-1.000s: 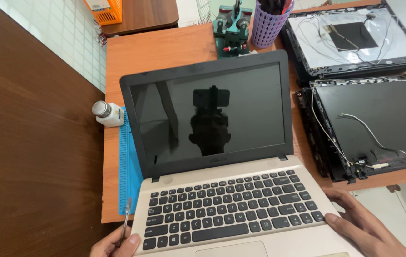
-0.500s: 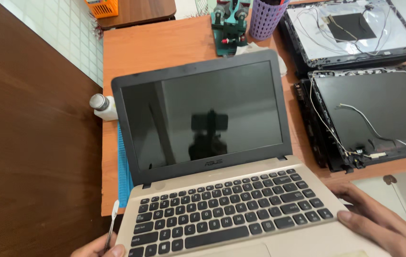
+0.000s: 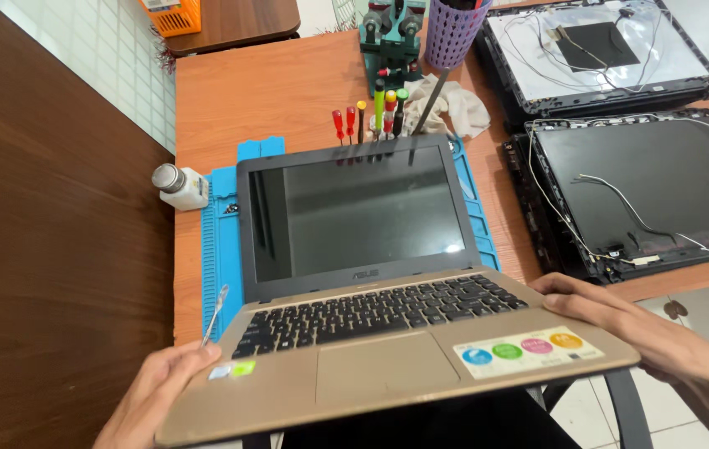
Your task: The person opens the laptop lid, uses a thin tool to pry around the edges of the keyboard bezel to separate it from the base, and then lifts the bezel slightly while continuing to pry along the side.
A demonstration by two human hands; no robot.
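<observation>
An open gold laptop [image 3: 388, 357] with a dark screen and black keys is lifted over the near edge of the table, its front tilted toward me. My left hand [image 3: 159, 391] grips its front left corner and also pinches a thin metal tool [image 3: 215, 313] that sticks up by the edge. On the other side, my right hand [image 3: 645, 341] holds the front right corner, thumb near the round coloured stickers [image 3: 521, 347].
A blue work mat [image 3: 220, 249] lies under the laptop on the orange-brown table [image 3: 280, 91]. A small white bottle [image 3: 180, 185] stands left. Several screwdrivers [image 3: 371, 116], a cloth, a purple cup [image 3: 452, 33] and a green holder sit behind. Two dismantled laptop lids [image 3: 645, 191] lie right.
The laptop has come toward me and risen off the mat, so its palm rest and touchpad show. Both hands have shifted along with it. The screwdrivers behind are now uncovered.
</observation>
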